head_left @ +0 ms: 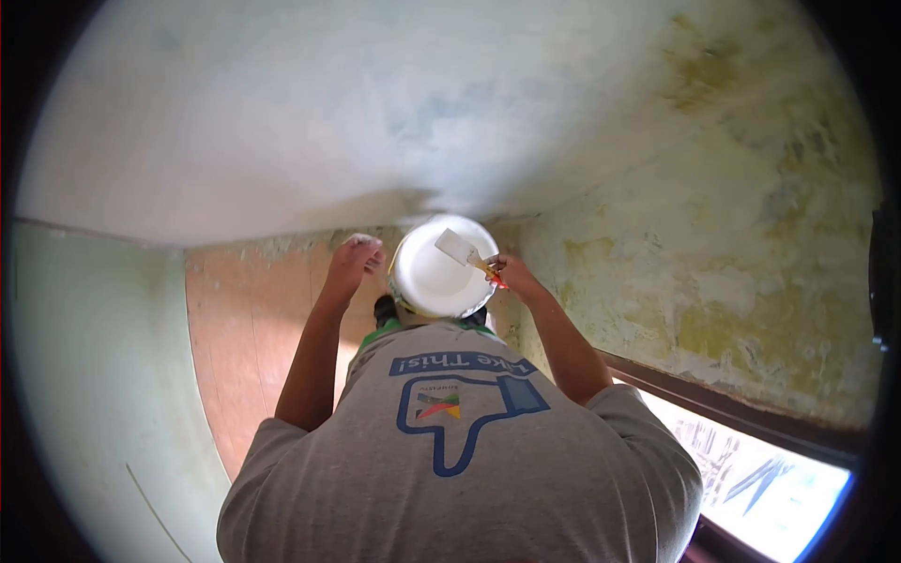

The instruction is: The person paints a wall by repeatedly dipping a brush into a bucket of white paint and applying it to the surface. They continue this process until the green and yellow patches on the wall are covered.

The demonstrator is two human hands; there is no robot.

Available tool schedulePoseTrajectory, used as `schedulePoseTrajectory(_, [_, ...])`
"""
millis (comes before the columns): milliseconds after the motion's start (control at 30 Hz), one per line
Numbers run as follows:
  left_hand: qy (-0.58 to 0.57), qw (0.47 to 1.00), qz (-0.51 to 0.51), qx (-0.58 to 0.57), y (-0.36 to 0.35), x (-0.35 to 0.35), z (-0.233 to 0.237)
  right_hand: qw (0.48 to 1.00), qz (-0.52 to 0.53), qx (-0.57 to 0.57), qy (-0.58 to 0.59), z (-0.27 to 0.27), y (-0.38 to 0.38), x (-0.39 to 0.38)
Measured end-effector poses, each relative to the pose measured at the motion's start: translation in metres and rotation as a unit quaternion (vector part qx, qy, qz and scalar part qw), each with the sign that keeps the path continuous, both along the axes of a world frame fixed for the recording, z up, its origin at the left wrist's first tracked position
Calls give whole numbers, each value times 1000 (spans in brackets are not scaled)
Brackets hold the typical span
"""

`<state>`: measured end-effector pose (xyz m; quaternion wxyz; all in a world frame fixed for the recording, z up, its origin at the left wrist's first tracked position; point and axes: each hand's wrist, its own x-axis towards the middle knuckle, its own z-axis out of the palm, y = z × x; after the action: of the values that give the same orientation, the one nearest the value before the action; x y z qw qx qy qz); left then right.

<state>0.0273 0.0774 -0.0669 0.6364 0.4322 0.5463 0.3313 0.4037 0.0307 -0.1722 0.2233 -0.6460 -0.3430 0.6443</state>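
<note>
My right hand (510,272) is closed round the yellow and red handle of a putty knife (457,247). Its flat, whitish blade lies over the mouth of a white bucket (413,286) and points up and to the left. The inside of the bucket looks white; I cannot make out how full it is. My left hand (359,255) is raised just left of the rim, apart from it. Its fingers are loosely bent and whitish on the tips, with nothing visible in them.
A pale, patchy wall (310,122) stands ahead, and another with yellow-green stains (694,291) rises on the right. Low on the right is a bright window opening (770,488) with a dark frame. Orange-brown floor (253,319) shows at the left, beside a pale green wall (94,375).
</note>
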Motion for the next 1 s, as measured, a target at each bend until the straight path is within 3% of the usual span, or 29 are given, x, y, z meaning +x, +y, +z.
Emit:
schedulePoseTrajectory(67, [-8, 999, -17, 32, 8, 13, 20, 998, -51, 21, -14, 31, 1, 12])
schedulePoseTrajectory(133, [-19, 999, -15, 43, 12, 26, 42, 980, -119, 141, 69, 46, -1, 31])
schedulePoseTrajectory(233, [-36, 996, -51, 67, 14, 44, 74, 953, -214, 201, 75, 95, -4, 59])
schedulePoseTrajectory(367, [-83, 988, -85, 104, 7, 73, 117, 902, -310, 301, 4, 147, -3, 101])
schedulePoseTrajectory(433, [-91, 982, -117, 116, 5, 90, 125, 853, -300, 398, -153, 173, 0, 127])
schedulePoseTrajectory(467, [-104, 979, -131, 119, 4, 94, 128, 849, -309, 402, -149, 193, 2, 132])
schedulePoseTrajectory(533, [-97, 971, -191, 107, 9, 99, 123, 776, -313, 472, -278, 241, 3, 141])
schedulePoseTrajectory(600, [-16, 963, -258, 80, 3, 114, 127, 757, -321, 480, -308, 275, 9, 148])
schedulePoseTrajectory(733, [3, 956, -283, 79, -5, 134, 136, 700, -337, 530, -339, 296, 38, 155])
schedulePoseTrajectory(967, [14, 964, -247, 99, -19, 152, 144, 690, -308, 546, -361, 308, 71, 152])
schedulePoseTrajectory(1000, [15, 964, -245, 100, -21, 152, 144, 687, -299, 516, -416, 309, 70, 150])
